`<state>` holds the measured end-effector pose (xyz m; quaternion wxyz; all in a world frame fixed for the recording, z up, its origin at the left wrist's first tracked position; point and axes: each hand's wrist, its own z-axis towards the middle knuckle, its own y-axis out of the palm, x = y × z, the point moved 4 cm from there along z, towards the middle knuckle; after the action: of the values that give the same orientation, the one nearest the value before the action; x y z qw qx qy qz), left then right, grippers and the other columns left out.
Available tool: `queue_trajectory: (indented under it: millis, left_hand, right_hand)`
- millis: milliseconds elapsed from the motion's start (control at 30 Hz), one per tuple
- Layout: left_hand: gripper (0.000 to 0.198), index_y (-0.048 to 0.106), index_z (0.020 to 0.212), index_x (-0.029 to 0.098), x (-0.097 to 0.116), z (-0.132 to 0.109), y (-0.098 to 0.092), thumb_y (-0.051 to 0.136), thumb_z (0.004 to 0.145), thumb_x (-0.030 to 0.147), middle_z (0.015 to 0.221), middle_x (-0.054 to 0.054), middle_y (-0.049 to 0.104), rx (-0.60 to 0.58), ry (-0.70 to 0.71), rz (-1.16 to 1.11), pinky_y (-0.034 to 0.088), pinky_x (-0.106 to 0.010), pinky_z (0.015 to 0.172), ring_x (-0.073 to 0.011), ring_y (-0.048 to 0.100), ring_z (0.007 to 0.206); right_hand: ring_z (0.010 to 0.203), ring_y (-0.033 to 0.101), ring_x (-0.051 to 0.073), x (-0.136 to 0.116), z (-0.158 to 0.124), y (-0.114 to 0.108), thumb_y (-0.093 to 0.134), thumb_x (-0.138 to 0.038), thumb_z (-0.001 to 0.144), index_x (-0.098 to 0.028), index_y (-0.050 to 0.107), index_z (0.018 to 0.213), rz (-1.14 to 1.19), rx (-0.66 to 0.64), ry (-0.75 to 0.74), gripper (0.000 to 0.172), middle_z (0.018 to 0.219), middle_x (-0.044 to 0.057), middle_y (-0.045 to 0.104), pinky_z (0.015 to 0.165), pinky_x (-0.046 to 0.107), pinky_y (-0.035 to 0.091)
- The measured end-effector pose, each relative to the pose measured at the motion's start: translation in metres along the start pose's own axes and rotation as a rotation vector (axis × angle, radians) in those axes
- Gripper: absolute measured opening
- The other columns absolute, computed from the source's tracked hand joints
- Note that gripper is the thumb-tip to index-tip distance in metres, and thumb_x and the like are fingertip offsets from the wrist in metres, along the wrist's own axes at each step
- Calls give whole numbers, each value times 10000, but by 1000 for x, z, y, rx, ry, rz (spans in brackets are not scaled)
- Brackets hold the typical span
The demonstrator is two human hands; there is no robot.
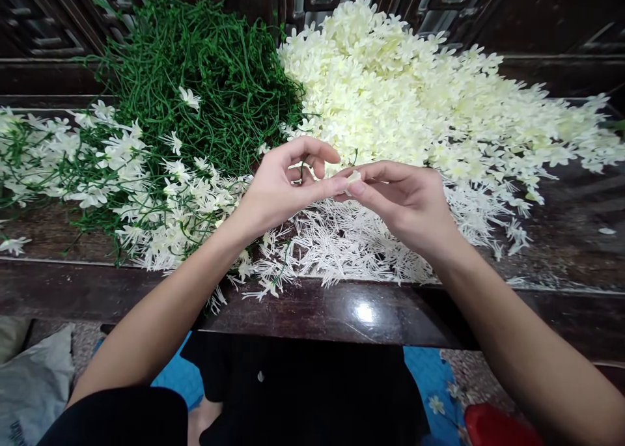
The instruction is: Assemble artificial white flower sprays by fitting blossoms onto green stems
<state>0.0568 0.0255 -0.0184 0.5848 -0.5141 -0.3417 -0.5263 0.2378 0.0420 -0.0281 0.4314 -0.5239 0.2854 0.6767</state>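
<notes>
My left hand is closed, with a thin green plastic stem running between its curled fingers. Its thumb tip meets my right hand, which pinches a small white artificial flower between thumb and fingers. Fingers partly hide how the flower and stem meet. Beneath both hands lies a pile of thin white stamen pieces. Behind them rises a big heap of cream-white petals. A tangled mound of green stems stands behind my left hand.
Assembled white flowers on green stems spread along the left of the dark wooden bench. A carved wooden panel closes off the back. Below are a blue sheet, a red object and a pale sack.
</notes>
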Motion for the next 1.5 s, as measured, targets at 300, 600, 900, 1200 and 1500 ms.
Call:
queue_trajectory:
  millis: [300,600,900,1200,1500]
  left_hand:
    - [115,724,888,144,-8,0,5,793,798,124,829,-35,755,-52,-50,81,530,-245,645,-120,678,728]
    - [112,784,948,129,-5,0,3,702,893,181,858,-55,760,-50,91,321,521,-274,688,-129,631,755]
    - [232,766,1078,187,-1,3,-7,672,999,384,809,-43,696,-19,32,-70,591,-269,580,-120,648,649]
    - [208,755,1095,206,5,1,-6,708,974,369,835,-31,686,-39,23,-68,643,-294,646,-143,708,734]
    - [391,691,1092,176,0,-2,6,904,797,317,1150,-82,747,-159,214,137,637,-313,877,-186,719,1002]
  right_hand:
    - [839,788,178,-5,2,-5,889,-341,877,-245,797,914,22,75,-17,138,905,9,811,865,365,702]
    - [657,724,148,-5,3,-9,820,-364,935,-247,715,888,-89,80,-20,164,762,-3,760,650,314,641]
    - [1108,733,259,-3,4,-5,794,-470,924,-250,737,803,-251,-113,67,257,1230,86,753,898,439,661]
    - [808,748,192,2,-1,4,777,-361,947,-269,787,922,-182,-226,61,95,887,18,789,760,373,646]
    - [774,733,195,2,1,1,832,-397,896,-261,800,879,-176,-97,8,141,860,24,791,705,356,634]
